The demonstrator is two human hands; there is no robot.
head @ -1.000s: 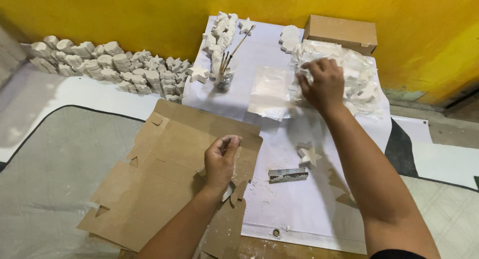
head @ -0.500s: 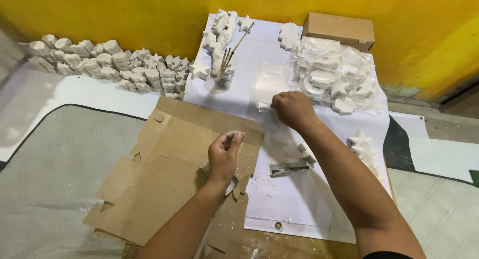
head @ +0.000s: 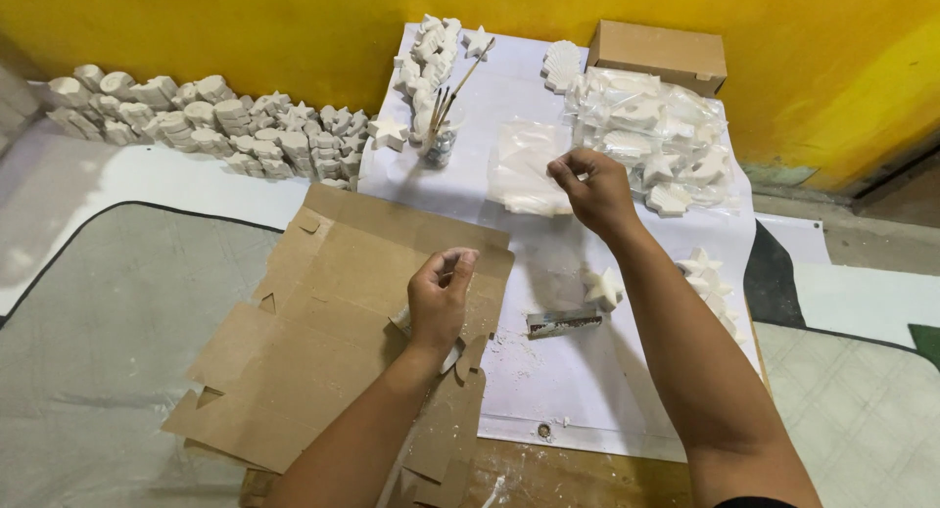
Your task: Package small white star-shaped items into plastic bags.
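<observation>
My left hand [head: 441,298] hovers over a flattened brown cardboard sheet [head: 323,322], fingertips pinched together. A small white plaster piece [head: 399,319] pokes out from under its palm. My right hand [head: 592,190] is raised over the white sheet [head: 578,381], thumb and fingers pinched; I see nothing clearly in it. It is just right of a stack of clear plastic bags [head: 524,165]. A white plaster star [head: 602,288] and a flat metal blade [head: 563,322] lie below my right forearm.
A pile of bagged white figures [head: 651,141] and a brown cardboard box [head: 658,56] sit at the back right by the yellow wall. A jar with brushes [head: 441,141] stands mid-back, and rows of plaster figures [head: 196,121] line the left. More stars [head: 707,273] lie at the right.
My right hand has pulled back from the pile of bagged figures toward the middle of the sheet and lifted with its fingers pinched. My left hand has stayed over the cardboard.
</observation>
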